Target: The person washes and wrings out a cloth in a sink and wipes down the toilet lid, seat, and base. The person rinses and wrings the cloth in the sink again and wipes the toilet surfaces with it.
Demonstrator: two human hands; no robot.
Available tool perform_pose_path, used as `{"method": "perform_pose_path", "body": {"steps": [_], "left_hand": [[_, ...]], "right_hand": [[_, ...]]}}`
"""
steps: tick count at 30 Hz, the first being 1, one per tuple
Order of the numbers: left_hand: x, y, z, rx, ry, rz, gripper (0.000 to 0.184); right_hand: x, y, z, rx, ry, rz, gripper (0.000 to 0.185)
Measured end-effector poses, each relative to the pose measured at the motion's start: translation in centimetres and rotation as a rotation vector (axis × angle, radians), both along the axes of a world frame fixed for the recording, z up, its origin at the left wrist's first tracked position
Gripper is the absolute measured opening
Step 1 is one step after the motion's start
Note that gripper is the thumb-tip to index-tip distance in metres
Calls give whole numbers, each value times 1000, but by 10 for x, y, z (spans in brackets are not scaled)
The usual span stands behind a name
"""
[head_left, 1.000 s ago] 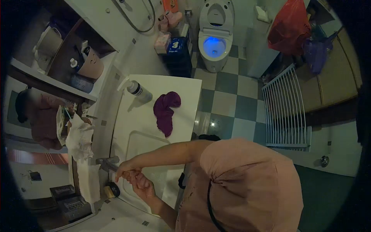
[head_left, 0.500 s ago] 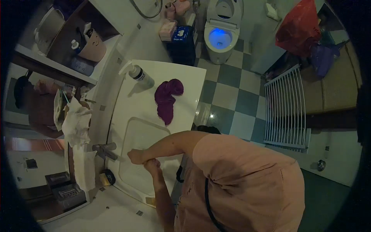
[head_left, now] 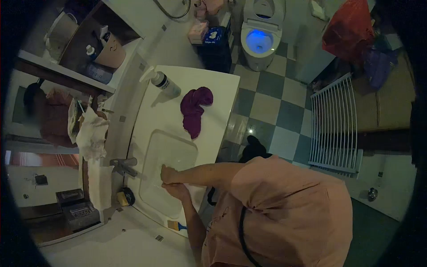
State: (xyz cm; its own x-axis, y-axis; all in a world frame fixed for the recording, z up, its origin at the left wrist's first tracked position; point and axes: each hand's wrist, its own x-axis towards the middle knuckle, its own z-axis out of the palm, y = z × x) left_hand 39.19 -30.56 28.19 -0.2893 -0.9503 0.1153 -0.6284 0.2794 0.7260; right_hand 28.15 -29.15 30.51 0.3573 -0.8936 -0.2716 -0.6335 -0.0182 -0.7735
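Note:
Over the white sink basin, my two bare hands are close together, touching or nearly so. My right hand is the upper one; its fingers point down and are too small and dim to make out. My left hand lies just below it in the picture, fingers stretched toward the right hand, with nothing visible in them. A metal faucet stands at the basin's left edge. On the counter, a crumpled purple cloth lies beyond the basin, beside a pump bottle.
A brush with a blue handle rests at the basin's near corner. A yellow and black object sits below the faucet. White cloths hang along the shelf. The toilet and a white rack stand farther off.
My hands have shifted: the right hand has drawn back toward the left hand, and the left hand's fingers have gone from curled at the right wrist to stretched out. The view has moved slightly.

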Motion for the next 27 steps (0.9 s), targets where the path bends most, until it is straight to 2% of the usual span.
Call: {"method": "perform_pose_path", "body": {"steps": [2, 6, 7, 8, 9, 11, 13, 14, 15, 17, 18, 20, 21, 23, 24, 25, 27], "left_hand": [[0, 7, 37, -338, -625, 62, 36], [-38, 43, 103, -227, -647, 108, 47], [-58, 58, 128, -3, -516, -45, 47], [-78, 72, 145, 223, -381, -207, 48], [-97, 86, 153, 227, -378, -225, 48], [-138, 115, 158, 425, -118, -672, 41], [-191, 149, 143, 509, -14, -781, 35], [-217, 165, 135, 589, 83, -871, 31], [-240, 180, 126, 597, 85, -876, 31], [-288, 211, 111, 279, 114, -1154, 24], [-313, 231, 119, 293, 111, -1158, 24], [-365, 273, 141, 370, -131, -1285, 26], [-384, 290, 136, 387, -137, -1289, 26], [-416, 317, 121, 497, 23, -1378, 27], [-429, 326, 117, 510, 14, -1383, 27], [-441, 333, 113, 580, 45, -1411, 28], [-464, 341, 100, 655, 72, -1436, 28]], "right_hand": [[2, -42, 15, -20, 55, 25, 30], [-25, -13, 1, -53, 180, 75, 31], [-50, 13, 18, -56, 188, 71, 31], [-89, 61, 56, -215, 86, -109, 26], [-128, 104, 78, -368, -16, -294, 21], [-191, 155, 66, -409, -178, -323, 34], [-237, 223, 56, -483, -478, -514, 33], [-257, 262, 70, -337, -595, -657, 32], [-276, 302, 84, -185, -708, -796, 32], [-310, 371, 54, -238, -870, -925, 32], [-323, 402, 62, -229, -874, -936, 32], [-344, 458, 96, 61, -688, -1089, 31], [-351, 477, 99, 75, -696, -1098, 31], [-365, 510, 102, -44, -371, -1167, 32], [-376, 524, 103, 84, -142, -1170, 30], [-386, 537, 102, 94, -148, -1177, 30], [-410, 556, 100, -307, 115, -1159, 28]]}}
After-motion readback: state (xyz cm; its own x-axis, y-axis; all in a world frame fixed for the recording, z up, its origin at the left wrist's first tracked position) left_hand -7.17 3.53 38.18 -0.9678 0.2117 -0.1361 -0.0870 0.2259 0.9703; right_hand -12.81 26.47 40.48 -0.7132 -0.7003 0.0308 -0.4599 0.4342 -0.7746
